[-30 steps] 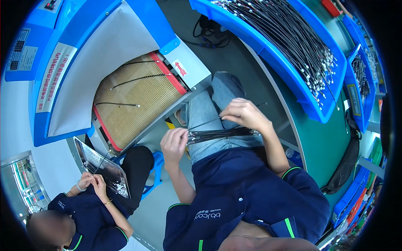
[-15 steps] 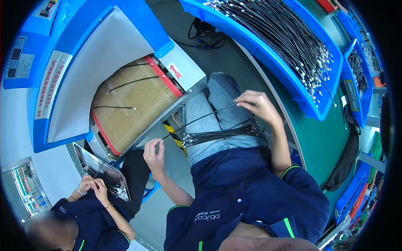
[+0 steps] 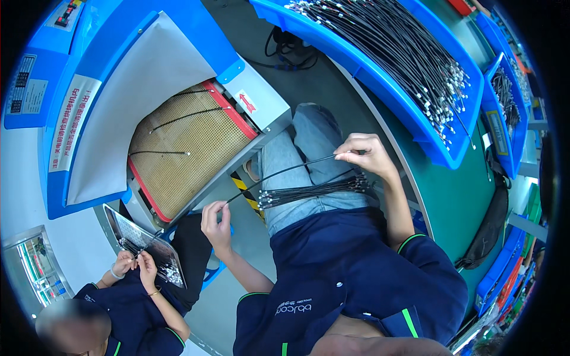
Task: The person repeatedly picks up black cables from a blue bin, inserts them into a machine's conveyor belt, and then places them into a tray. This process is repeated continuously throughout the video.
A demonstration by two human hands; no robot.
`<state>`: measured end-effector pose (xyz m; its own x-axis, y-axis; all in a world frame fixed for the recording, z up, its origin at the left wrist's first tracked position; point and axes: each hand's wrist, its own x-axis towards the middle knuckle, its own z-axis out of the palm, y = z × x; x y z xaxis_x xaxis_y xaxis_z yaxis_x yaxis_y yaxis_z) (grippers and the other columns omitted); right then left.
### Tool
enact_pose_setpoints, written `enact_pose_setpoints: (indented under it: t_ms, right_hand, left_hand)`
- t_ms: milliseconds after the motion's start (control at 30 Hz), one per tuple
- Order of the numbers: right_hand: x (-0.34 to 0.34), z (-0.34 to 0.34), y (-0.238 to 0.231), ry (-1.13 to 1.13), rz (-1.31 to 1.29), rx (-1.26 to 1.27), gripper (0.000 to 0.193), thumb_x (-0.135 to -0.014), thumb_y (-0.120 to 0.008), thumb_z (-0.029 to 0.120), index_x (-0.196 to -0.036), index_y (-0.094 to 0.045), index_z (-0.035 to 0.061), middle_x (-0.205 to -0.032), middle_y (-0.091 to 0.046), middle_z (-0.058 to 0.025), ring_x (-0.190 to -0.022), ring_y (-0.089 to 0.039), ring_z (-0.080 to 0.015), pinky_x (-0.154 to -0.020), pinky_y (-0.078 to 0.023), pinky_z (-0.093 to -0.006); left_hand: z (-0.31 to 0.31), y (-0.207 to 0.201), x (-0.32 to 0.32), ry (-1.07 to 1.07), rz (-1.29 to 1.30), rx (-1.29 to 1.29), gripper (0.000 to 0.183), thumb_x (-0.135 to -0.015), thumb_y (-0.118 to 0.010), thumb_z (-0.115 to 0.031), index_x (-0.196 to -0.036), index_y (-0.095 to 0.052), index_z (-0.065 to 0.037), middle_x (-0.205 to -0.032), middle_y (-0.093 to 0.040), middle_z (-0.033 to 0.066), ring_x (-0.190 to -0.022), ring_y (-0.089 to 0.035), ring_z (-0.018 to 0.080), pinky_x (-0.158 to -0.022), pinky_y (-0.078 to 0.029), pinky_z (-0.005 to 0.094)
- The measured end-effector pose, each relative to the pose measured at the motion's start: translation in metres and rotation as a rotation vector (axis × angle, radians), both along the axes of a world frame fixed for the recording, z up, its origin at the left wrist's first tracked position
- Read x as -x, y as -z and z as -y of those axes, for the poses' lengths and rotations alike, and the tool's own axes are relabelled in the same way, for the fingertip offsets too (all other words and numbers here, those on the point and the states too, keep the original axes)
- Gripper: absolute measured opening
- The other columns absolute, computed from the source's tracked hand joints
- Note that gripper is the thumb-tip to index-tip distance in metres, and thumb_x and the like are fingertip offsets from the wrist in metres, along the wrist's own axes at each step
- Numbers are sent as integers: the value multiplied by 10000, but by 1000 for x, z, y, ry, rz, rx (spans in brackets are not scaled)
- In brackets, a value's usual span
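A single thin black cable (image 3: 282, 171) stretches between my two hands above my lap. My left hand (image 3: 217, 224) pinches its left end, and my right hand (image 3: 367, 156) pinches the other end, higher up; the fingers cover both tips. Beneath it, a bundle of black cables (image 3: 312, 192) with small light connectors at their ends lies across my thighs, touched by neither hand. Left of my knees is a mesh conveyor belt (image 3: 178, 172) with red edges. Several separate black cables, such as one cable (image 3: 189, 120), lie spaced out on it.
The belt runs under the grey curtain (image 3: 136, 89) of a blue machine (image 3: 205, 35). On the green table (image 3: 454, 196) at right, a big blue bin (image 3: 427, 145) holds many black cables. At lower left, a co-worker's hands (image 3: 136, 261) work over a tray (image 3: 176, 270) of cables.
My right hand has dropped slightly, and its end of the cable with it. My left hand has shifted a little left and down. The co-worker's hands have moved slightly.
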<state>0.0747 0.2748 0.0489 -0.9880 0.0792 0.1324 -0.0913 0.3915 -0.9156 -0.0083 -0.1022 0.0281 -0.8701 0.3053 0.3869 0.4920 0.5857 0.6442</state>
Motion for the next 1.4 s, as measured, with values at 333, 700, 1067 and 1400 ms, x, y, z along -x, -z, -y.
enact_pose_setpoints:
  t_ms: [333,700,1067,1400]
  right_hand:
    - [-3,1,-1,-83,-208,-73,105,-730,-759,66,-768,-673,22,-707,-642,-59,-637,-603,-163,-524,-447,-267]
    - [-4,2,-9,-192,-201,-112,100,-767,-712,72,-846,-669,29,-727,-611,-72,-637,-585,-211,-565,-466,-316]
    - [-4,4,-3,-167,-230,-141,112,-744,-732,64,-843,-690,34,-699,-618,-68,-624,-580,-194,-561,-467,-307]
    - [-5,6,-7,-147,-180,-151,79,-742,-731,43,-800,-681,28,-692,-621,-56,-611,-582,-173,-533,-454,-295]
  left_hand:
    - [5,-2,1,9,-46,7,129,-766,-664,72,-865,-610,9,-820,-635,96,-695,-587,190,-624,-479,276]
    - [10,-1,1,-8,-63,42,104,-787,-655,55,-869,-607,12,-819,-625,93,-680,-580,174,-602,-466,260]
    - [11,-2,-2,-26,-10,37,151,-747,-675,75,-867,-619,2,-821,-641,100,-707,-606,214,-638,-496,295]
    - [11,-1,-2,-36,-4,36,134,-752,-673,65,-860,-625,3,-822,-643,99,-703,-604,210,-637,-496,296]
